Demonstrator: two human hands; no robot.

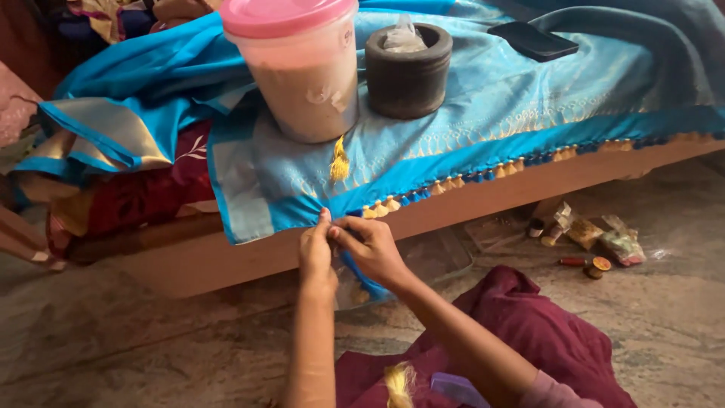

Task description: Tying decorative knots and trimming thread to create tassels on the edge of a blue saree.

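Note:
A blue silk cloth [483, 106] with a gold border lies over the edge of a low wooden platform [529, 185]. A row of small gold and blue tassels [453, 183] hangs along its hem. My left hand [317, 253] and my right hand [370, 245] meet at the cloth's hem near its corner, both pinching the edge with fingertips touching. Blue thread hangs down under my right hand. A loose yellow tassel [340, 162] lies on the cloth above my hands.
A plastic jar with a pink lid [298, 68], a dark stone mortar [408, 72] and a black phone [532, 39] sit on the cloth. Thread spools and small packets [589, 242] lie on the stone floor at right. Maroon fabric [529, 332] covers my lap, with yellow thread [399, 381] on it.

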